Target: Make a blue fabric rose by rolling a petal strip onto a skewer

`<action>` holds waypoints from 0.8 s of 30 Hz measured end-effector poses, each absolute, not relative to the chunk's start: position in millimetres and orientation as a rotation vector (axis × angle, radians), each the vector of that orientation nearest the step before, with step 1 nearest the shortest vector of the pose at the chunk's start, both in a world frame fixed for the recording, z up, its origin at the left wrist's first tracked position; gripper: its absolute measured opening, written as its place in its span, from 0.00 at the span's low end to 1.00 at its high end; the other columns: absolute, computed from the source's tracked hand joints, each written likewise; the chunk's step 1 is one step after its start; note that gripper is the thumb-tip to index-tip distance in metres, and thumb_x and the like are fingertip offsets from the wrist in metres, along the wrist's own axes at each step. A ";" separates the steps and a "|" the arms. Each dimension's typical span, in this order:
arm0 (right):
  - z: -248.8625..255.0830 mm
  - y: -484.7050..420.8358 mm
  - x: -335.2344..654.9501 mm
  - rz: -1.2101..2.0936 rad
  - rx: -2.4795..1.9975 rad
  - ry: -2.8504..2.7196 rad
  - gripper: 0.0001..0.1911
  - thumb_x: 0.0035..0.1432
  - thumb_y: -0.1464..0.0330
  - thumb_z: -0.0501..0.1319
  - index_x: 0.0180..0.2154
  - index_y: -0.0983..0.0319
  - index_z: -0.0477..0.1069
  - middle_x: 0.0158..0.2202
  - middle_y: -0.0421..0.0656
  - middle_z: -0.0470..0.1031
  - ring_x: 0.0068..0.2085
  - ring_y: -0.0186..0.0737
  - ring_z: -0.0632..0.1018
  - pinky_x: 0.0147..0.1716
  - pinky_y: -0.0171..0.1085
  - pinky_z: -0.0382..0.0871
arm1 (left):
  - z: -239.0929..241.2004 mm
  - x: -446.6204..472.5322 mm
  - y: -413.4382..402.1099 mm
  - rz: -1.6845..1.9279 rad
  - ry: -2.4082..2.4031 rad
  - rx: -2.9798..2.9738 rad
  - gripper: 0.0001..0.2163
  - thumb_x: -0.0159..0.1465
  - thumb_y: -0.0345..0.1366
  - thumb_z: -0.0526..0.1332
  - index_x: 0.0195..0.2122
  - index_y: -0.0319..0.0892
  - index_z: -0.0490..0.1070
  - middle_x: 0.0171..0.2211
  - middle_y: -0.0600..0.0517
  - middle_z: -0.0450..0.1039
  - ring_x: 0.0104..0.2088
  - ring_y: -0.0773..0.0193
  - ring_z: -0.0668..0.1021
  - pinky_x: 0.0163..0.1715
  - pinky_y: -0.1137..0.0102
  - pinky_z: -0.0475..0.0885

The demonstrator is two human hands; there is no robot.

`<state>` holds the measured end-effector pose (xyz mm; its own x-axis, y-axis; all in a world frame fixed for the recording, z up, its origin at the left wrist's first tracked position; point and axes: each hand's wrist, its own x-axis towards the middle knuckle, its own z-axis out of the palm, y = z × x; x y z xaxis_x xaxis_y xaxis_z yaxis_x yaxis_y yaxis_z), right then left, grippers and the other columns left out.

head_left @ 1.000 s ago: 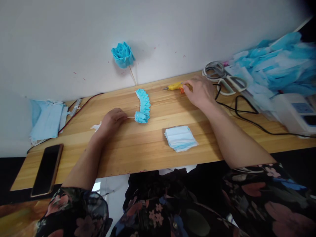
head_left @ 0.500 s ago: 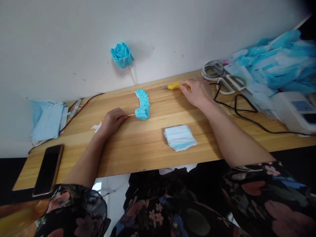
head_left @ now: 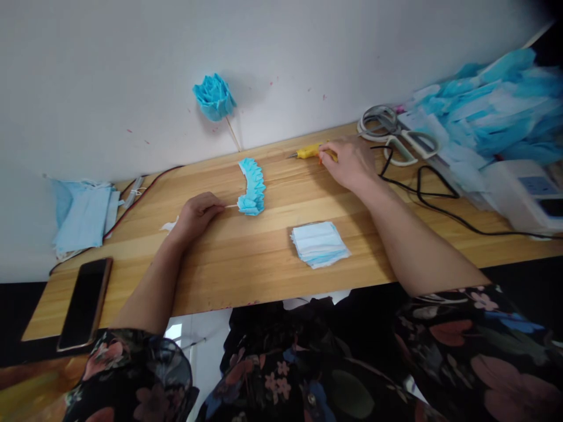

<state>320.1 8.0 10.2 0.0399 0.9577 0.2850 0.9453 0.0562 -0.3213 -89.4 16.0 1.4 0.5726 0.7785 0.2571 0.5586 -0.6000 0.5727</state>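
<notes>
My left hand rests on the wooden table and pinches a thin stick whose far end carries a curved strip of folded blue petals. My right hand lies further back with its fingers closed round the handle of a yellow glue gun, whose nozzle points left. A stack of cut blue and white squares sits between my forearms. A finished blue flower on a stick leans against the white wall.
Scissors and a black cord lie behind my right hand, beside a heap of blue masks and a white device. Folded masks and a dark phone sit at the left end.
The petal strip has shifted slightly left with my left hand. My right hand has stayed on the glue gun with little movement.
</notes>
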 end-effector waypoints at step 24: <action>29.0 -10.1 295.1 0.156 -1.670 -2.016 0.21 0.72 0.59 0.51 0.49 0.53 0.82 0.51 0.48 0.83 0.55 0.57 0.78 0.56 0.54 0.68 | 4.5 -109.2 25.0 0.610 0.917 2.283 0.09 0.68 0.43 0.66 0.35 0.46 0.83 0.35 0.47 0.81 0.35 0.59 0.81 0.35 0.66 0.74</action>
